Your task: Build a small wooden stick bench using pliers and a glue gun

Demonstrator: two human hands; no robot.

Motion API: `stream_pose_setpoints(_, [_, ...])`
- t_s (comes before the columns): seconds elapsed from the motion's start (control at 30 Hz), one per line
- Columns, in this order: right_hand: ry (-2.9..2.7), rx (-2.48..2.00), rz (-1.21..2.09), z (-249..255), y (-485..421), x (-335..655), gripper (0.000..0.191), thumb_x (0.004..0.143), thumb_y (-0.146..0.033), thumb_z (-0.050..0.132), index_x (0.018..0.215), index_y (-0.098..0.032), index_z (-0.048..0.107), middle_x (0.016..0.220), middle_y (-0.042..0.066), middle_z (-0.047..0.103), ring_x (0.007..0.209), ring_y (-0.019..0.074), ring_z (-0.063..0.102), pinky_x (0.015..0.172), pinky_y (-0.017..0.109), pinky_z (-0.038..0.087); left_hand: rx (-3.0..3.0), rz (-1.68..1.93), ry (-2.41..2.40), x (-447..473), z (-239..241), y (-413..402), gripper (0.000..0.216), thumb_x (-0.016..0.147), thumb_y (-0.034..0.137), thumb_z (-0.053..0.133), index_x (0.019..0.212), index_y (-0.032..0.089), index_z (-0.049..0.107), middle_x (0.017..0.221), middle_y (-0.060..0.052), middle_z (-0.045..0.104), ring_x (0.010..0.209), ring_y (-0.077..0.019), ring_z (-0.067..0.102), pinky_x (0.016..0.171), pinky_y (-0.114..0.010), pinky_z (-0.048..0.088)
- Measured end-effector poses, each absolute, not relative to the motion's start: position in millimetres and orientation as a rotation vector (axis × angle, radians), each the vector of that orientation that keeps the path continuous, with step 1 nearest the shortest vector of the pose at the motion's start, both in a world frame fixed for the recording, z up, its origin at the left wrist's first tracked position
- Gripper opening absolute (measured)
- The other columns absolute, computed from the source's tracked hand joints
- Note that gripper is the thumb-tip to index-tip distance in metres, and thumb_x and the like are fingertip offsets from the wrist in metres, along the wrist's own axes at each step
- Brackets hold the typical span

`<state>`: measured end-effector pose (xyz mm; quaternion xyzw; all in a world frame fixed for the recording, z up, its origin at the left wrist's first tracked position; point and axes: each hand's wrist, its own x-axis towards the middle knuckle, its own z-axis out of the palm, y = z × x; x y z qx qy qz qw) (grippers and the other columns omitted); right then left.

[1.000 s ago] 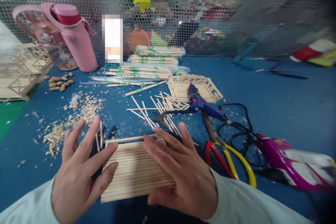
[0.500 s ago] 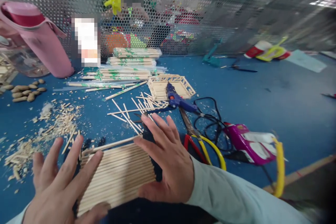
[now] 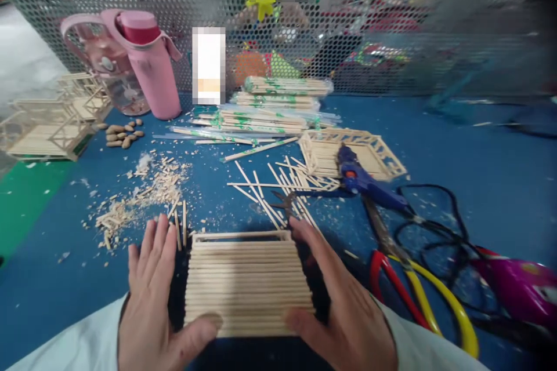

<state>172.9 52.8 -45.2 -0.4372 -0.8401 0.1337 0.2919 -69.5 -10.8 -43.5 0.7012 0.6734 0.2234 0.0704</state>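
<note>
A panel of thin wooden sticks (image 3: 248, 284), laid side by side, lies in front of me with a small stick frame along its far edge. On its left, my left hand (image 3: 159, 301) has its fingers stretched out flat and its thumb over the near left corner. My right hand (image 3: 343, 295) flanks the other side, fingers extended forward and thumb at the near right corner. Neither hand wraps round the panel. Just beyond my right fingertips are the dark jaws of pliers (image 3: 285, 202) among loose sticks (image 3: 261, 191).
A blue glue gun (image 3: 369, 182) rests on a stick tray (image 3: 391, 165). Right of my hand are red-and-yellow handles (image 3: 418, 284) and a purple tool (image 3: 517, 284). Further back stand packed stick bundles (image 3: 278, 101), a pink bottle (image 3: 154, 78), peanuts (image 3: 122, 134) and wood scraps (image 3: 148, 185).
My view has turned left, and the panel now lies squarer to me. Both hands have come down along its sides, the left fingers drawn together and the right hand off its far edge.
</note>
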Motion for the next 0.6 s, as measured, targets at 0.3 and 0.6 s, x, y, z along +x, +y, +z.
stream_pose_setpoints(0.3, [-2.286, -1.142, 0.417, -43, 45, 170, 0.059, 0.092, -0.036, 0.036, 0.142, -0.01, 0.021, 0.141, 0.014, 0.037, 0.129, 0.0245, 0.037, 0.105, 0.041, 0.037, 2.102, 0.75, 2.001, -53, -41, -11, 0.062, 0.089, 0.039, 0.031, 0.144, 0.024, 0.008, 0.15, -0.01, 0.021, 0.138, -0.028, 0.011, 0.109, -0.053, 0.007])
stream_pose_setpoints(0.6, [-2.275, -1.176, 0.429, -45, 42, 169, 0.056, 0.092, -0.031, 0.034, 0.143, -0.012, 0.02, 0.143, 0.011, 0.035, 0.13, 0.0227, 0.035, 0.106, 0.04, 0.036, 2.107, 0.737, 1.985, -54, -41, -12, 0.06, 0.09, 0.036, 0.031, 0.144, 0.024, 0.008, 0.15, -0.008, 0.022, 0.138, -0.0268, 0.01, 0.109, -0.054, 0.007])
